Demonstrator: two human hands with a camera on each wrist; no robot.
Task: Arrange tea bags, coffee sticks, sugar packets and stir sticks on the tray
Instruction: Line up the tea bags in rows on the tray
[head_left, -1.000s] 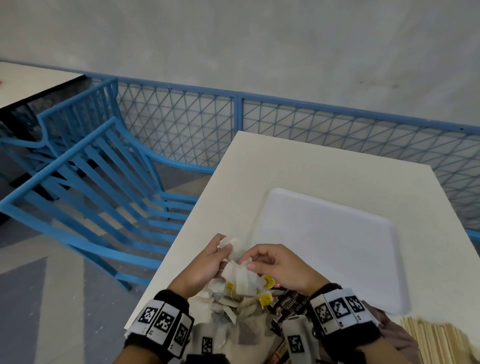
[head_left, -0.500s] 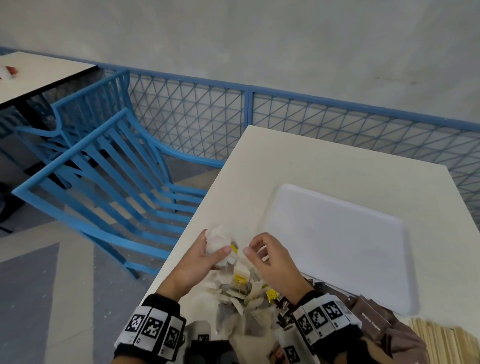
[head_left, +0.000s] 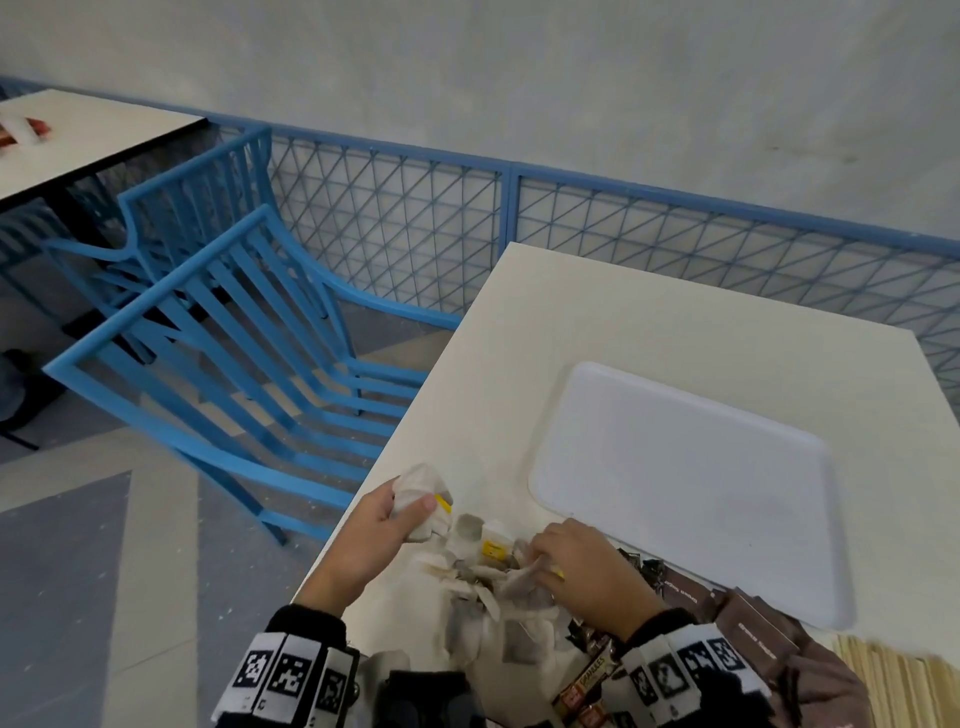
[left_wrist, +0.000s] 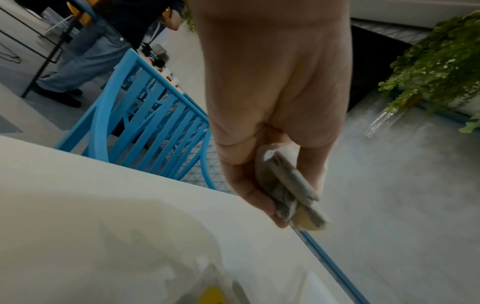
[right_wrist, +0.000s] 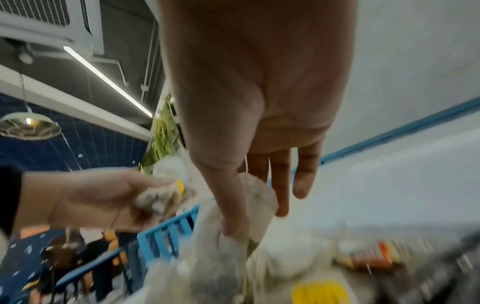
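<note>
A loose pile of tea bags (head_left: 483, 587) with yellow tags lies on the white table's near left part. My left hand (head_left: 395, 514) grips a small bunch of tea bags (head_left: 421, 488) just left of the pile; the same bunch (left_wrist: 288, 189) shows between thumb and fingers in the left wrist view. My right hand (head_left: 550, 564) reaches into the pile and pinches one tea bag (right_wrist: 257, 197) between thumb and fingers. The white tray (head_left: 691, 488) lies bare to the right. Brown sugar packets (head_left: 748, 618), coffee sticks (head_left: 587, 686) and wooden stir sticks (head_left: 904, 686) lie along the near edge.
The table's left edge (head_left: 395, 436) runs close beside my left hand. A blue slatted chair (head_left: 218, 332) stands left of the table, and a blue mesh railing (head_left: 623, 234) runs behind it. Another table (head_left: 88, 140) stands at far left.
My hands have moved apart: the left one drew left holding its bunch of tea bags, and the right one dropped into the pile. The view has swung toward the tray.
</note>
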